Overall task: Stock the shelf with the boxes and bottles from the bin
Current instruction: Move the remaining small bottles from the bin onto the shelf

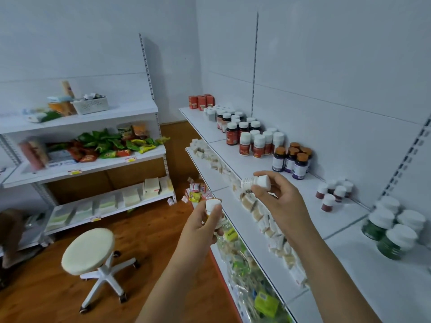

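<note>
My left hand (203, 226) grips a small white-capped bottle (212, 205) upright, in front of the shelf edge. My right hand (277, 199) holds a second white bottle (255, 182) tilted on its side, just above the top white shelf (291, 206). On that shelf stand red boxes (201, 101), red-labelled white-capped bottles (250, 141), purple bottles with orange caps (291, 160), small dark red bottles (333, 192) and green bottles with white caps (394, 227). No bin is in view.
Small pale packets (256, 213) line the shelf below, with bagged goods (247, 271) under that. A white rolling stool (88, 250) stands on the wooden floor at left. Another shelf unit (88, 159) with snack packets and a white basket (91, 104) fills the left wall.
</note>
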A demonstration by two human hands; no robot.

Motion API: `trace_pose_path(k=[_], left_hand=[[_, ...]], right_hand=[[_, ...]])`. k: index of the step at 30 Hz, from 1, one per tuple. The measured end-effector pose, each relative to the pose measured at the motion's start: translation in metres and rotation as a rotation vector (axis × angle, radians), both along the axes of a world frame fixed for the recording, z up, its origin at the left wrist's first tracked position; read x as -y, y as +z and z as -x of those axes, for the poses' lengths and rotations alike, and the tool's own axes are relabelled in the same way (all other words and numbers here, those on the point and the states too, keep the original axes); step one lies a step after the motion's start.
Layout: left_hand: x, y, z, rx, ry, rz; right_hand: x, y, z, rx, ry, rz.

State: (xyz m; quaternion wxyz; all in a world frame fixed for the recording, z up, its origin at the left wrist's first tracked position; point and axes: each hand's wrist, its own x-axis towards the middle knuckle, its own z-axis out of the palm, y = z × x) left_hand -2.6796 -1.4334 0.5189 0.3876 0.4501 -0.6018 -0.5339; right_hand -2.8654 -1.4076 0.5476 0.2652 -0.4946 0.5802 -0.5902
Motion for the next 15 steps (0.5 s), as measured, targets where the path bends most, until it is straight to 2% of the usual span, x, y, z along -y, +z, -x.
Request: trace_pose_path(k=[9,15], left_hand=[[0.218,-0.005,-0.079,0.09,-0.01,0.154],[0.348,-0.001,-0.102,0.076,-0.045,0.16]], right_hand=[[0.204,0.008,-0.063,-0.075,0.015,-0.002],[0.323,0.012,-0.079,-0.119,-0.026,-0.01]])
